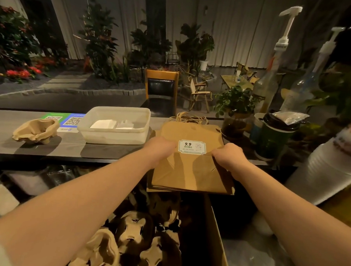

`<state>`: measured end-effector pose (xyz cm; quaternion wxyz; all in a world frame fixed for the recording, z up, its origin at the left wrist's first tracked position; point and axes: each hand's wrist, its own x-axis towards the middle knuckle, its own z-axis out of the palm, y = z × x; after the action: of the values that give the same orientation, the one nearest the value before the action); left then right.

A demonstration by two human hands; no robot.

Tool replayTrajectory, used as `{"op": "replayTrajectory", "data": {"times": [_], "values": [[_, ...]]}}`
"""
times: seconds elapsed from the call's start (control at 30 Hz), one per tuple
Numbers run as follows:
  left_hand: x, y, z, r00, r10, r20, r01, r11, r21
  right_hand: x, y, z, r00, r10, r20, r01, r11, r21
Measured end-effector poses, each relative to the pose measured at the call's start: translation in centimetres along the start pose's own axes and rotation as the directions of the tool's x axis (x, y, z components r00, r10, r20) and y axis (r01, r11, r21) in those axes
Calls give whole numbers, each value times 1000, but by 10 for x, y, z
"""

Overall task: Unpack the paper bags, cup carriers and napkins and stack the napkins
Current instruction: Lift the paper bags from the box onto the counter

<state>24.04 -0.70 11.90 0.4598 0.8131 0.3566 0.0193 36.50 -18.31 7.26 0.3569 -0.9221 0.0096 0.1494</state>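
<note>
A flat stack of brown paper bags with a white label lies half on the counter's front edge, twine handles pointing away from me. My left hand grips its left side and my right hand grips its right side, fingers curled over the top bag. A pulp cup carrier sits on the counter at the left. White napkins lie inside a translucent plastic tub. Below the counter, an open cardboard box holds several more cup carriers.
Right of the bags stand a dark green lidded cup, two pump bottles, a small potted plant and a stack of plastic cups. QR code cards lie behind the carrier. A chair stands beyond the counter.
</note>
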Motion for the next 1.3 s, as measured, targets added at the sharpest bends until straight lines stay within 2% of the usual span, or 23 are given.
{"op": "replayTrajectory", "data": {"times": [0.17, 0.4, 0.5, 0.6, 0.73, 0.83, 0.93, 1.17, 1.3], "values": [[-4, 2, -3, 1000, -27, 8, 28, 990, -136, -11, -6, -6, 1000, -17, 21, 15, 995, 94], [-4, -22, -12, 1000, 13, -28, -15, 997, -76, -31, -13, -13, 987, -154, 43, 145, 977, 158], [-7, -34, -17, 1000, 2, 16, -2, 1000, -7, -41, -12, -12, 976, -183, 119, 170, 979, 114], [-15, -44, -21, 1000, 17, 24, -19, 995, 102, -48, -5, -13, 968, -227, 107, 220, 973, 75], [-42, -64, -25, 997, 48, 60, -63, 958, 280, -64, 20, -23, 935, -319, 157, 334, 940, -74], [-53, -77, -28, 951, 195, 238, -258, 928, 269, -77, 35, -31, 919, -332, 214, 368, 916, -157], [-57, -85, -27, 914, 177, 365, -283, 922, 263, -87, 38, -31, 909, -340, 242, 387, 903, -186], [-42, -85, -22, 937, 180, 301, -296, 866, 403, -96, 36, -30, 880, -350, 320, 432, 870, -238], [-37, -76, -24, 940, 189, 285, -312, 813, 492, -91, 38, -31, 882, -368, 294, 446, 852, -274]]}}
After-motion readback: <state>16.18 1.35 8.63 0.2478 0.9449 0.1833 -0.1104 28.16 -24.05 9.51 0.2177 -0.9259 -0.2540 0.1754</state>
